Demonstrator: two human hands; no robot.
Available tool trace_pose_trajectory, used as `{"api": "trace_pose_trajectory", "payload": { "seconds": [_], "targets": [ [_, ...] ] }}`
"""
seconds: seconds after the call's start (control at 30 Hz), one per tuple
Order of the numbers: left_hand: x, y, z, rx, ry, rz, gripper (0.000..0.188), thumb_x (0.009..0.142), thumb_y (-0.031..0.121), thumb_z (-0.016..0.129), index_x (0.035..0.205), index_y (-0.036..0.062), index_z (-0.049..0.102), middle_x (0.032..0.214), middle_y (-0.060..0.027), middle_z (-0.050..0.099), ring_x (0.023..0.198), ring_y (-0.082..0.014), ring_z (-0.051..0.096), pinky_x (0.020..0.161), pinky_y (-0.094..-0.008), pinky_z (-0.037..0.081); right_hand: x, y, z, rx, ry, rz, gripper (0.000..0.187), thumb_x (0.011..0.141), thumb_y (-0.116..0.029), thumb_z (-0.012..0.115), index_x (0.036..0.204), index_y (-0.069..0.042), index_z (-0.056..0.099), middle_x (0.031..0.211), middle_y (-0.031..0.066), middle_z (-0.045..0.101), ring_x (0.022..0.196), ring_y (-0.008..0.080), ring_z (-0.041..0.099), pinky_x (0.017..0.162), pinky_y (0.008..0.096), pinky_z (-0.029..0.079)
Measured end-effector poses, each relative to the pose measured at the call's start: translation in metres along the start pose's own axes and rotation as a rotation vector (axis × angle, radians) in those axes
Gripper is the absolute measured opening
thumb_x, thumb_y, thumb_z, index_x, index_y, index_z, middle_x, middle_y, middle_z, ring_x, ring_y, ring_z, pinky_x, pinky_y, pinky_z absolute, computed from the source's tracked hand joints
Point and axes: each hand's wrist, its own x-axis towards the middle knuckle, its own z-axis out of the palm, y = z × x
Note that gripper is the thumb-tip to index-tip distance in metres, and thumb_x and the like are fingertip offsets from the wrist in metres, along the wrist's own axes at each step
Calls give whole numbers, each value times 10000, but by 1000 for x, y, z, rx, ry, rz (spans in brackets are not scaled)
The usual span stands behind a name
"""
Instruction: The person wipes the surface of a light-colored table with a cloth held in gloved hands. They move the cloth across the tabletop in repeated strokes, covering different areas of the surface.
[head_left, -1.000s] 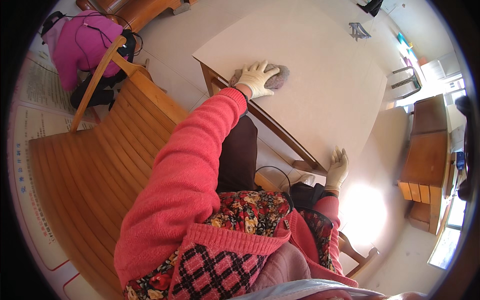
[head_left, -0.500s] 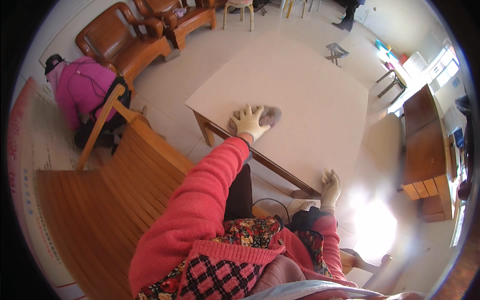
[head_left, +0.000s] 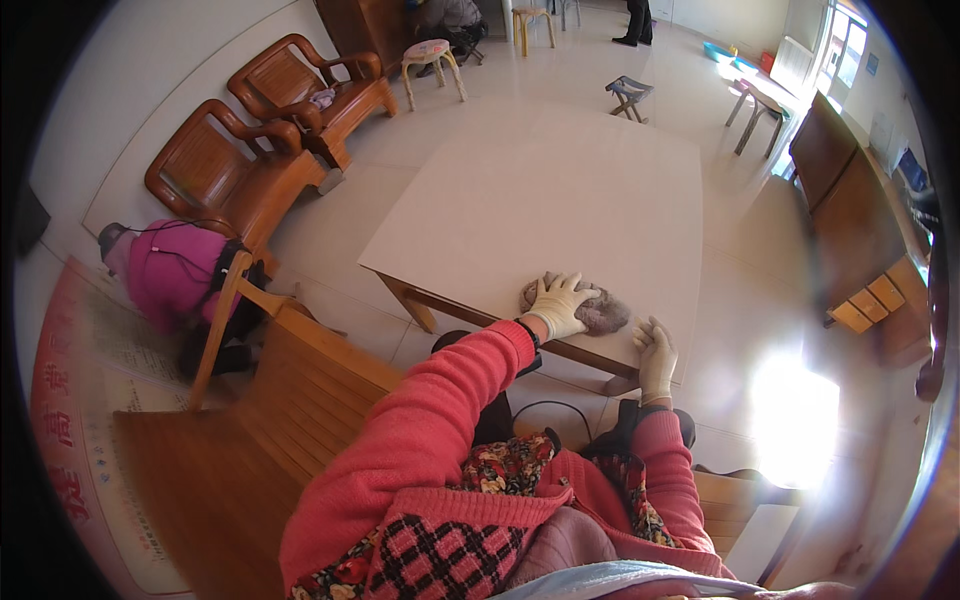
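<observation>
Left hand (head_left: 560, 305), gloved, fingers spread flat on grey cloth (head_left: 600, 312) atop white counter (head_left: 560, 190); right hand (head_left: 656, 355) open, resting on counter edge.

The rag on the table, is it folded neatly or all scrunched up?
Scrunched up: the grey rag sits in a lumpy wad under the left hand.

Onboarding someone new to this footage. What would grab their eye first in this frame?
Probably the gloved left hand pressing a grey cloth onto the near edge of the big pale table at centre, with the gloved right hand resting on that edge beside it. Next, the red sleeve sweeping up from the bottom, and the wooden armchairs along the wall at upper left.
</observation>
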Motion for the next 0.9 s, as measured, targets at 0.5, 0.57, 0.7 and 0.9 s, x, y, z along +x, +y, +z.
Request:
{"api": "trace_pose_trajectory", "payload": {
  "seconds": [0.5,0.57,0.7,0.9],
  "targets": [
    [-17,-8,7,-3,110,-130,1051,645,705,870,1570,396,479,1705,-182,280,1585,-429,203,1205,-763,103,-1,3,-7,62,-98,51,468,1115,-192,440,1477,99,495,1368,275,654,1101,278,683,951,356,553],
    [-18,0,8,55,84,-69,1044,658,695,874,1574,393,474,1697,-193,289,1570,-447,236,1192,-778,139,-1,3,-6,24,-77,60,469,1117,-197,430,1481,92,495,1377,273,649,1125,277,671,977,366,542],
    [-23,9,10,92,37,79,1037,646,712,870,1563,414,488,1697,-176,297,1575,-441,236,1191,-794,129,1,2,-4,21,-90,95,491,1122,-220,430,1514,75,460,1434,269,609,1195,287,628,1035,384,511],
    [-23,-8,18,114,43,217,971,647,669,875,1525,422,541,1672,-144,352,1561,-408,282,1180,-772,207,5,6,-6,-19,-44,122,503,1129,-219,417,1550,56,415,1495,262,563,1245,298,601,1071,384,492]
  ]
}}
